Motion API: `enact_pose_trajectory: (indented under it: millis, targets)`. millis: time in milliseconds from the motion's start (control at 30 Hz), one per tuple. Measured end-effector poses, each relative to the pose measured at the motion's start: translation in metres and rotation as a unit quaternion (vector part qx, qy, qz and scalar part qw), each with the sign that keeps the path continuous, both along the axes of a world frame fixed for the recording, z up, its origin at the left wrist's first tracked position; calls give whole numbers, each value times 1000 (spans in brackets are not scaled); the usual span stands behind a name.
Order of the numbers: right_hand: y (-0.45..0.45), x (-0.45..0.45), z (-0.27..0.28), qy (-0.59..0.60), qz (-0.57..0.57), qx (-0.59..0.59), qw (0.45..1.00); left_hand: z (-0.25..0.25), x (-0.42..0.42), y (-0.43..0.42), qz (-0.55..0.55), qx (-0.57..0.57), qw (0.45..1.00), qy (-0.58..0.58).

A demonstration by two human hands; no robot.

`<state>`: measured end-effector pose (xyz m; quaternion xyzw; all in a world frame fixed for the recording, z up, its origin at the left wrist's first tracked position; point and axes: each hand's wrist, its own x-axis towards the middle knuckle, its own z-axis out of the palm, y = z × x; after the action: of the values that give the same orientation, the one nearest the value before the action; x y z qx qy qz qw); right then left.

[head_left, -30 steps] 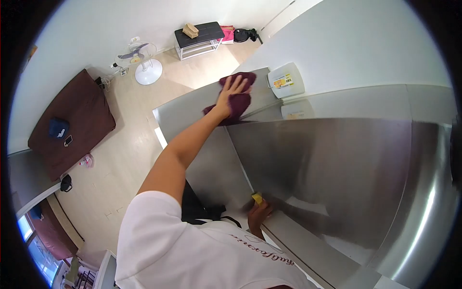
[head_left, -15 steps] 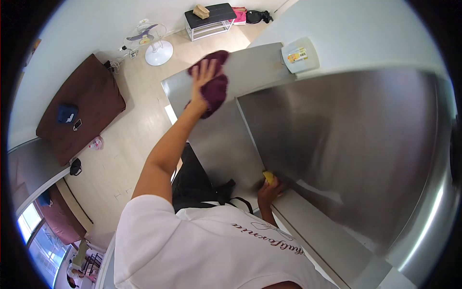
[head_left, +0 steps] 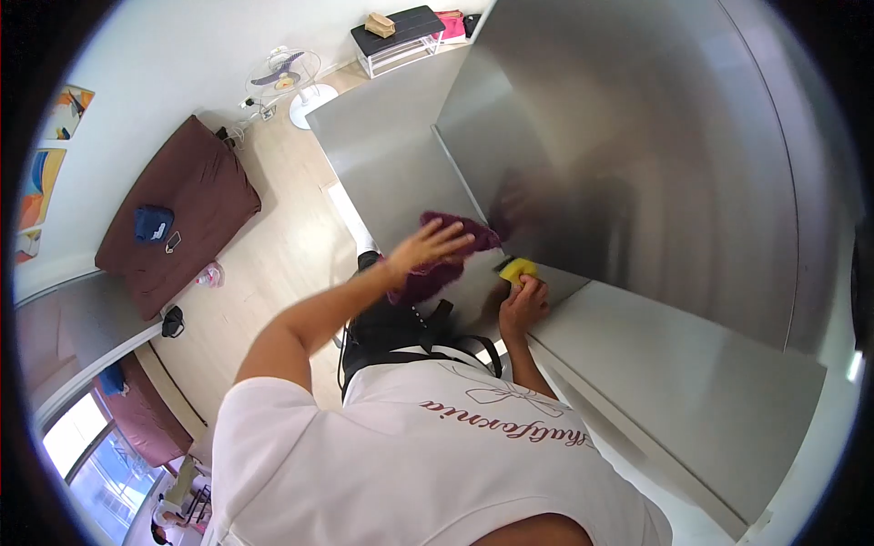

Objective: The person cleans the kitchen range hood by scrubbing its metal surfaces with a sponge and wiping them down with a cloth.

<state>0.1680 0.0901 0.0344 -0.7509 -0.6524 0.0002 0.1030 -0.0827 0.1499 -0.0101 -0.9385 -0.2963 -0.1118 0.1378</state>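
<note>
My left hand [head_left: 426, 250] lies over a dark maroon cloth [head_left: 428, 287] on the bare metal worktop [head_left: 373, 127]. Its fingers are spread across the cloth, and part of the cloth reaches past the fingertips to the base of the upright metal panel [head_left: 619, 155]. My right hand [head_left: 524, 305] grips a small yellow sponge [head_left: 517, 268] with a dark edge, close to the corner where worktop and panel meet. The dark edge is too small to make out clearly. Only a short gap separates the two hands.
A metal ledge [head_left: 674, 364] runs along my right side. Beyond the worktop stand a white fan [head_left: 314, 105] and a black-topped bench [head_left: 401, 32]. At the left is a brown sofa [head_left: 187, 196] with a dark blue item [head_left: 153, 223] on it. A dark bag [head_left: 391, 318] is near my front.
My left hand and the maroon cloth have come back from the worktop's far part toward me and the right hand. The view has shifted; the white container is out of sight.
</note>
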Motion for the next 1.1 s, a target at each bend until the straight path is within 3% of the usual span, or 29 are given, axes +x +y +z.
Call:
enact_pose_trajectory:
  millis: [33,67,133,200,300,333,367,400,433,467,500,600,700,733,800,900,1033,1100]
  targets:
    - [-1,3,1,33,9,2,999,27,-7,20,101,-224,969,-28]
    - [-2,7,2,66,19,3,998,54,-14,43,196,-435,877,-53]
    - [-5,13,1,98,29,32,994,34,-59,78,327,-177,925,-83]
    - [-9,16,2,131,40,63,989,18,-94,91,369,-28,919,-135]
    - [-14,21,7,173,34,79,981,15,-58,65,353,-83,925,-116]
    - [-15,22,8,208,24,88,974,2,-39,47,299,-114,930,-179]
    - [-16,20,9,244,14,95,965,23,-8,23,290,-126,946,-75]
    - [-14,19,8,249,13,95,964,59,28,2,282,-202,937,-45]
    - [-13,19,10,273,-8,81,959,48,51,-22,225,-200,950,-77]
    - [-11,20,11,295,-30,69,953,47,71,-35,151,-253,955,-32]
    - [-10,24,6,300,-31,64,951,26,83,-56,71,-217,966,-118]
    - [-7,22,12,352,-31,75,932,20,72,-38,-26,-234,962,-137]
    - [-9,29,7,334,2,75,940,35,15,17,97,-252,946,-179]
    - [-10,29,6,312,25,84,946,54,-6,39,193,-303,902,-239]
    - [-8,29,9,325,23,79,942,30,-70,83,262,-149,942,-147]
    - [-8,28,14,360,11,64,931,7,-143,124,393,-19,906,-159]
    - [-12,24,18,350,-10,58,935,-7,-132,103,456,14,873,-174]
    - [-7,26,18,343,-5,62,937,1,-88,63,441,-10,879,-183]
